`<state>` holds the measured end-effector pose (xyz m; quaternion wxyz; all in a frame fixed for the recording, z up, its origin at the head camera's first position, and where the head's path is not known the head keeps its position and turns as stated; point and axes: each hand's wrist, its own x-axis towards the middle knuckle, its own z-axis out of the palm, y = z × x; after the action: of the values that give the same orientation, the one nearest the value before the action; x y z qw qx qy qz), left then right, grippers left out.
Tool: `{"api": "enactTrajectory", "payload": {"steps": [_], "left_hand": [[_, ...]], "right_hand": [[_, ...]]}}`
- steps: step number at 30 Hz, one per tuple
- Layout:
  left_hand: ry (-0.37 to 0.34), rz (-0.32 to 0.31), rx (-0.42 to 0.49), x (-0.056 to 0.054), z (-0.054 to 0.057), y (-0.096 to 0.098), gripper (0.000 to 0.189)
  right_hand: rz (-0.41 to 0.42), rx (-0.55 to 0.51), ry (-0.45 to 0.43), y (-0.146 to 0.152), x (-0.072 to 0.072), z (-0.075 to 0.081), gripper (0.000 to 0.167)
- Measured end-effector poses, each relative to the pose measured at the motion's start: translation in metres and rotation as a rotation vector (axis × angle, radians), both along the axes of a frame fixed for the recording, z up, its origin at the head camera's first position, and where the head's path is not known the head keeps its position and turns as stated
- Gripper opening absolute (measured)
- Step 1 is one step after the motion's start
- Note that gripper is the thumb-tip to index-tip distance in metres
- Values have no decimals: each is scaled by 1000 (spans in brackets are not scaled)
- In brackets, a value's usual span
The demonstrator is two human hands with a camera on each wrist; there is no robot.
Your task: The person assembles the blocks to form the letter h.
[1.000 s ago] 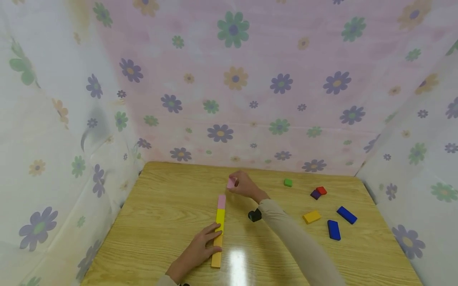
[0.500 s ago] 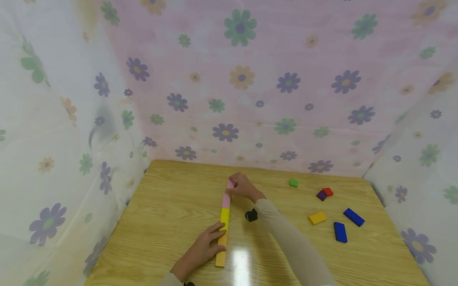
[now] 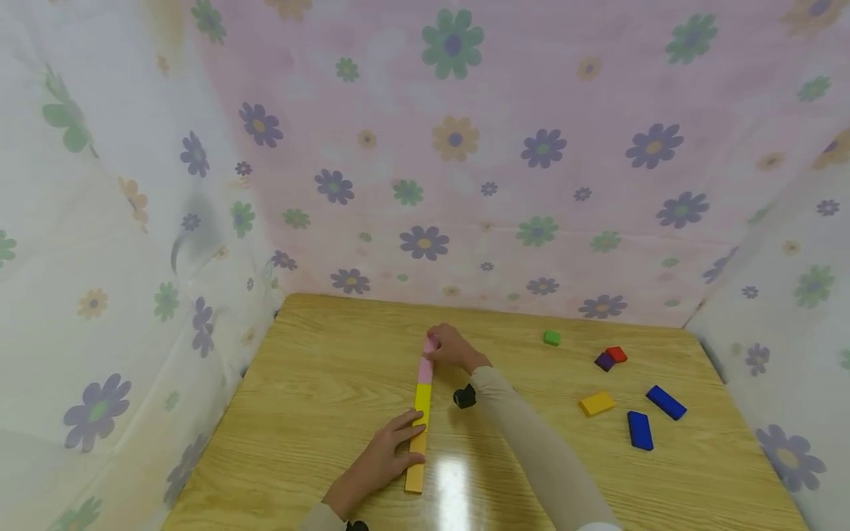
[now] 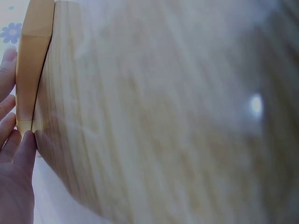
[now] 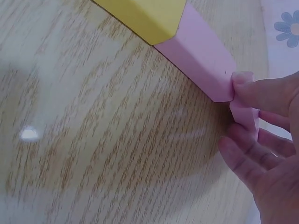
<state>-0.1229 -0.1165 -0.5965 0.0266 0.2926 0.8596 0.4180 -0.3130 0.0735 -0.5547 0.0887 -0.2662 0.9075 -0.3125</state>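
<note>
Left hand [image 3: 381, 455] loose, fingers relaxed, fingertips at yellow block [image 3: 423, 397], thumb at orange block [image 3: 415, 481], both in straight row. Pink block [image 3: 426, 373] butts yellow. Right hand [image 3: 455, 347] pinches second pink block [image 3: 431, 344] at row's far end; can't tell if ends touch. Further right on table [image 3: 319, 376]: green block [image 3: 552, 338], amber block [image 3: 597, 404], purple block [image 3: 604, 362] beside red block [image 3: 617, 355], blue block [image 3: 640, 431], another blue block [image 3: 666, 403].

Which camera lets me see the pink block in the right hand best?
The right wrist view. It shows the held pink block up close, pinched by the right hand near the other pink block. The head view shows it small and partly hidden by that hand. The left wrist view doesn't show it.
</note>
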Motion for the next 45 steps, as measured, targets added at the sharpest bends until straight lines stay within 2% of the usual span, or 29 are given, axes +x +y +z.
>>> {"api": "enactTrajectory", "payload": {"steps": [7,14,30,35,39,45], "left_hand": [[-38,1,-3,-2,-1,1,53],[-35,-6,-6,-1,-1,1,53],[-44,0,-10,-2,2,1,53],[-57,2,-12,-2,3,1,54],[-54,1,-11,-1,4,2,54],[-39,7,-1,0,2,1,54]], "right_hand": [[27,51,3,2,-6,0,40],[73,94,24,0,-5,4,35],[75,50,58,-6,0,0,28],[56,56,55,-1,6,11,28],[46,8,32,4,9,23,27],[120,-39,93,13,14,43,27]]}}
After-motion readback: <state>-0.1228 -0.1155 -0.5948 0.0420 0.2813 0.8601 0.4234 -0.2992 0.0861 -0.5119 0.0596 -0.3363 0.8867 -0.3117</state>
